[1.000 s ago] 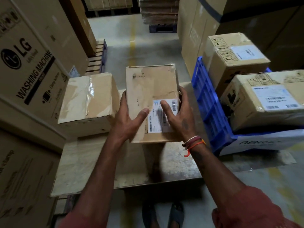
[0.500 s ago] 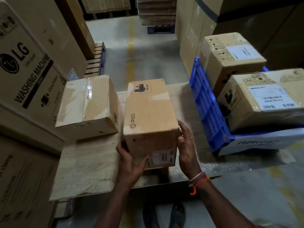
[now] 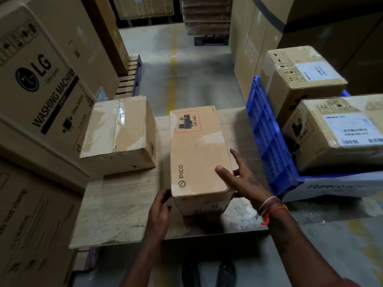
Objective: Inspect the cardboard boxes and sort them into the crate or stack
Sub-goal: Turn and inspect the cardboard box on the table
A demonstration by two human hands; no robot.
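Resting on the desk (image 3: 116,214), the PICO box (image 3: 196,154) is touched at its near corners: left hand (image 3: 159,210) fingers curled, right hand (image 3: 242,179) fingers spread.

I see an LG washing machine carton (image 3: 39,83) at left, a wooden pallet (image 3: 129,79) behind, and a yellow floor line (image 3: 173,75).

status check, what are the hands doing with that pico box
Left hand touching near corner of PICO box, right hand open on its right edge. Box lying on the table. Blue crate already holds two boxes.
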